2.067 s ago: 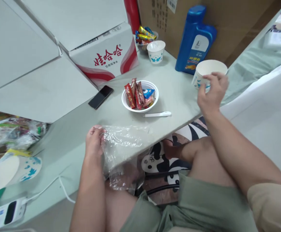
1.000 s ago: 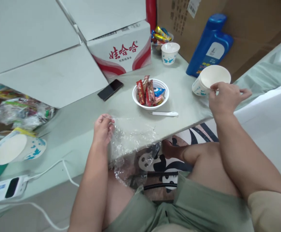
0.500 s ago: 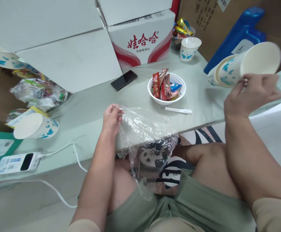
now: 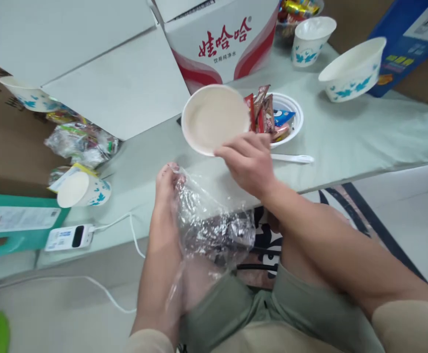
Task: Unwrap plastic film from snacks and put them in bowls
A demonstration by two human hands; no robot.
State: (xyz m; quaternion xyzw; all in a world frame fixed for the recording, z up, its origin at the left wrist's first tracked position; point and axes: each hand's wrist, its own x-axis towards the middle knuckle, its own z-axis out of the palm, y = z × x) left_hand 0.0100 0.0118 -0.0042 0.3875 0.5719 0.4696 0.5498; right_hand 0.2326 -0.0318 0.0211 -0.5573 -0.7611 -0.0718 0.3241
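My right hand [image 4: 248, 162] grips a white paper cup [image 4: 215, 120] by its rim, holding it over the table with its mouth turned toward me. My left hand [image 4: 167, 184] pinches the edge of a clear plastic bag [image 4: 214, 225], which drapes over the table edge and my lap. Behind the held cup stands a white bowl [image 4: 297, 117] with several wrapped snacks [image 4: 267, 115], partly covered by the cup. A white-handled knife or cutter [image 4: 292, 158] lies in front of the bowl, partly hidden by my right hand.
Two leaf-patterned paper cups [image 4: 353, 71] [image 4: 305, 51] stand at the back right near a blue box [image 4: 415, 44]. A white carton [image 4: 224, 49] is behind. At left are another cup [image 4: 98, 190], bagged snacks [image 4: 81, 142] and a white device [image 4: 66, 238] with a cable.
My right hand has drawn a paper cup off the others at right and carried it left, in front of the snack bowl. My left hand still holds the bag; the view has shifted.
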